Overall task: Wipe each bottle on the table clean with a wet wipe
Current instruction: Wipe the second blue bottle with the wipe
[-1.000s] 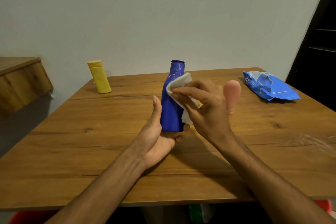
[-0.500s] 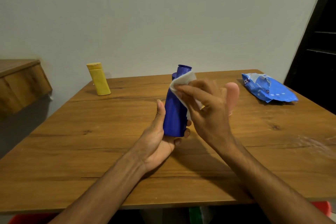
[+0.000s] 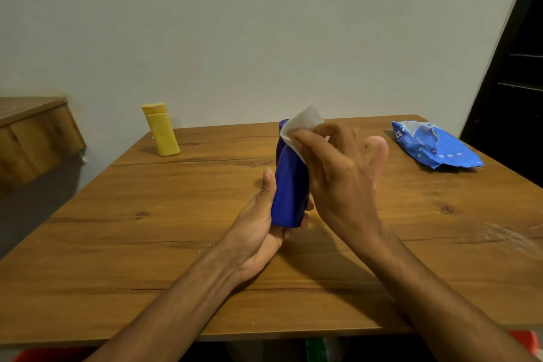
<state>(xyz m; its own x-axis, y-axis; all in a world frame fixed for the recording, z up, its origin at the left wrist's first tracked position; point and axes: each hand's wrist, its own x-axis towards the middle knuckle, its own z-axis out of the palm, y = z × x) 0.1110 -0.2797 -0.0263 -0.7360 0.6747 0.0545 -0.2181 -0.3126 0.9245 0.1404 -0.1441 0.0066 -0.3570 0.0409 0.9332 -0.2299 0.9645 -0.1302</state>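
Up to the neck of the blue bottle (image 3: pixel 289 188) goes the wipe (image 3: pixel 302 123), pinched in the right hand (image 3: pixel 338 173), the left hand (image 3: pixel 258 229) holding its grip round the base over mid-tabletop (image 3: pixel 147 244); yellow bottle (image 3: pixel 161 129) and pink bottle (image 3: pixel 377 153) seemingly remain.

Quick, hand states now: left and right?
Left hand: closed around the lower part of the blue bottle.
Right hand: holding the wet wipe against the bottle's top.
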